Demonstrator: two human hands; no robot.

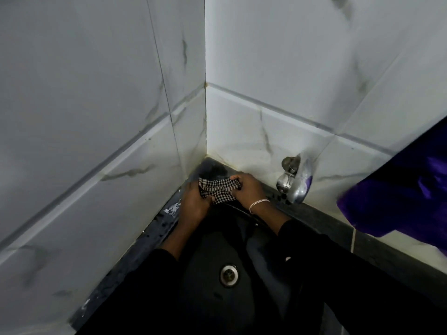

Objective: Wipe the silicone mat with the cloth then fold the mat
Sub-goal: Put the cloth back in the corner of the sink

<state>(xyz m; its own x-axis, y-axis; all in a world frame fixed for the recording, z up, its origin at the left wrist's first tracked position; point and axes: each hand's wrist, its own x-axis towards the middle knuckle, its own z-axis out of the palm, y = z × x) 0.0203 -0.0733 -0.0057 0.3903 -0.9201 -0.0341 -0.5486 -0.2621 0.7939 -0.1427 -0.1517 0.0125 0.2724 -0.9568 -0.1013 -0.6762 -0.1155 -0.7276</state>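
- The black-and-white checked cloth (219, 191), bunched and crumpled, sits over the black sink's (242, 250) far corner.
- The left hand (193, 201) and right hand (246, 189) both grip it.
- A shiny metal tap (294, 181) is beside it.

bunched checked cloth (219, 191) above sink

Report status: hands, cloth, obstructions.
Left grip and right grip both holding cloth. Cloth bunched over sink. Tap near right grip, not touching.
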